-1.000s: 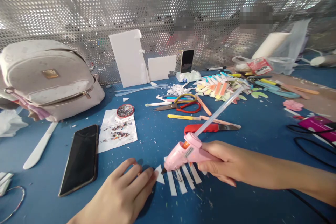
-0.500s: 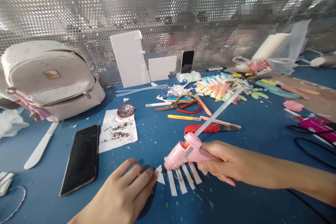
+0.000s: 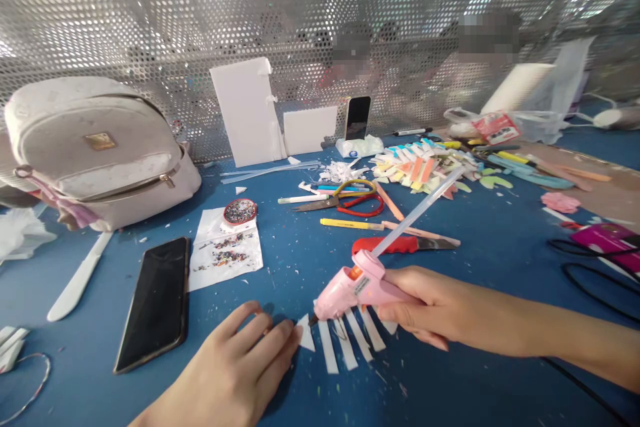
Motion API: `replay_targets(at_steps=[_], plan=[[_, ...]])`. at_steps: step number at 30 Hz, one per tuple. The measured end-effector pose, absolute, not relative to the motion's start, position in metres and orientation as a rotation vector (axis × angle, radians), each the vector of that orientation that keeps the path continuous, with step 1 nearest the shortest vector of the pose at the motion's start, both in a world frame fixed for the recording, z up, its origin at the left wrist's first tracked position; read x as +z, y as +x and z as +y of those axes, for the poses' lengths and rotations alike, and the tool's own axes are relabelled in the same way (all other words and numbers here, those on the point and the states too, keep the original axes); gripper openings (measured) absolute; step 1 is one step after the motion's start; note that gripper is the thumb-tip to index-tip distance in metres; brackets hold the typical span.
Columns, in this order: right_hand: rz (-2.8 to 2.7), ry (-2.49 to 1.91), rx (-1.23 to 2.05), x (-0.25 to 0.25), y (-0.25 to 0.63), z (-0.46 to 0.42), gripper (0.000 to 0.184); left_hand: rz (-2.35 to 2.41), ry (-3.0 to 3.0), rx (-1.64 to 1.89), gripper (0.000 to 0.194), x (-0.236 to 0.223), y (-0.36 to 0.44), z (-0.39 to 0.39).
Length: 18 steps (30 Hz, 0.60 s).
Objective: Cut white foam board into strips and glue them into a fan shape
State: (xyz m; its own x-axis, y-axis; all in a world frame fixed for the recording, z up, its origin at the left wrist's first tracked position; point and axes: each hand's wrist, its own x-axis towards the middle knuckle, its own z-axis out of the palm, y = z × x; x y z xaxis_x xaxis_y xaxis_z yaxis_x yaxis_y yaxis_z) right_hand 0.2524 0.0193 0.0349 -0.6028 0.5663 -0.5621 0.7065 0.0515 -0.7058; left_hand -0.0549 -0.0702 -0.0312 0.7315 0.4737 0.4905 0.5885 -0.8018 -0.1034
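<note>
My right hand (image 3: pixel 425 307) is wrapped round a pink glue gun (image 3: pixel 357 287) with a long clear glue stick (image 3: pixel 417 213) poking out of its back. The gun's nozzle points down-left at a small white paper triangle (image 3: pixel 304 333). My left hand (image 3: pixel 235 367) lies flat on the blue table, fingers stretched out, fingertips touching that triangle's left edge. Several white paper strips (image 3: pixel 350 340) lie side by side just under the gun.
A black phone (image 3: pixel 155 300) and a white sheet with glitter (image 3: pixel 225 253) lie to the left, a beige backpack (image 3: pixel 95 147) behind them. Scissors (image 3: pixel 345 200), pens, a red cutter (image 3: pixel 400 245) and coloured paper scraps (image 3: pixel 420 167) fill the middle. Black cables (image 3: pixel 590 267) run on the right.
The glue gun's nozzle has lifted slightly and shifted a little to the right off the triangle. My left hand has stayed in place.
</note>
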Motion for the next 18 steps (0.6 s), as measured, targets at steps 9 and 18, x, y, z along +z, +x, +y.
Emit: replay_targets(at_steps=[9, 18], plan=[[2.192, 1.340, -1.575, 0.045, 0.252, 0.015, 0.057, -0.843, -2.689, -0.651, 0.026, -0.031, -0.055, -0.071], [2.253, 1.314, -1.526, 0.047, 0.251, 0.012, 0.055, -0.846, -2.705, -0.628, 0.028, -0.035, -0.058, -0.071]])
